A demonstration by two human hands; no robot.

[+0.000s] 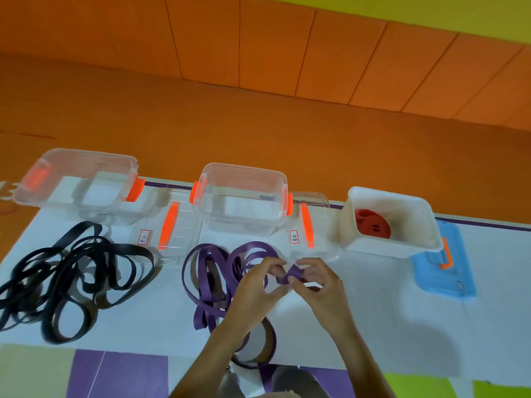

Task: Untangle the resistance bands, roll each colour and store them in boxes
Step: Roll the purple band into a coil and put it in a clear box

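**Two hands pinch the purple band**

Three boxes line the far edge of a white mat [388, 326]: a left clear box [94, 154], a middle clear box [244, 168] and, at right, a white box [373, 245] holding a red roll [372, 224]. Black bands [71, 282] sprawl at left. The purple band [209, 282] lies loose mid-mat. The left hand [258, 285] and right hand [321, 285] pinch its folded end between curled fingers and thumbs.

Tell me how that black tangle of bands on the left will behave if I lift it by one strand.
Probably floppy: the black bands lie in limp, overlapping loops flat on the mat. Likely the whole tangle would trail up together, since the strands cross many times. It seems light and unlikely to roll or break.
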